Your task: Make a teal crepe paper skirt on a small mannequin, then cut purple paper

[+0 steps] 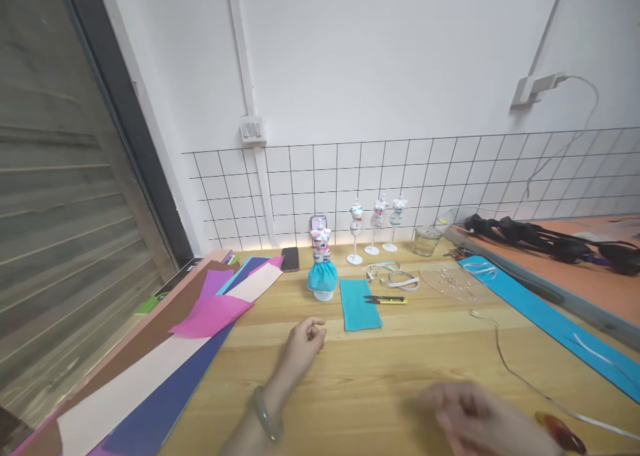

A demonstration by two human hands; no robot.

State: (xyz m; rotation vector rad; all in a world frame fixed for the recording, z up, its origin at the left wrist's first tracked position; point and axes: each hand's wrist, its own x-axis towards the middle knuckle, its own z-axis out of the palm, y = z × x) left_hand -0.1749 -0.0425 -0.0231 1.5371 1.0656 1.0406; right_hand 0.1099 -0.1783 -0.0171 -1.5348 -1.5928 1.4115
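Note:
My left hand (304, 341), with a bangle (267, 415) at its wrist, rests on the wooden table with fingers curled in; nothing shows in them. Just beyond stands a small dress form (321, 243) wearing a gathered turquoise skirt (323, 276). Right of that hand lies a flat turquoise cloth piece (359, 313), with yellow-and-black thread snips (390, 300) partly across its edge. My right hand (473, 413) is at the lower right, smeared by motion, so what its fingers do is unclear. A reddish-brown band (560, 433) shows by its wrist.
Coloured fabric sheets (140, 369) cover the left side. A phone (290, 259), three bare dress forms (379, 219), coiled ribbon (400, 281), a glass (427, 241) and small beads (453, 281) stand or lie behind. A blue strip (545, 316) and a thin cord (520, 373) run along the right.

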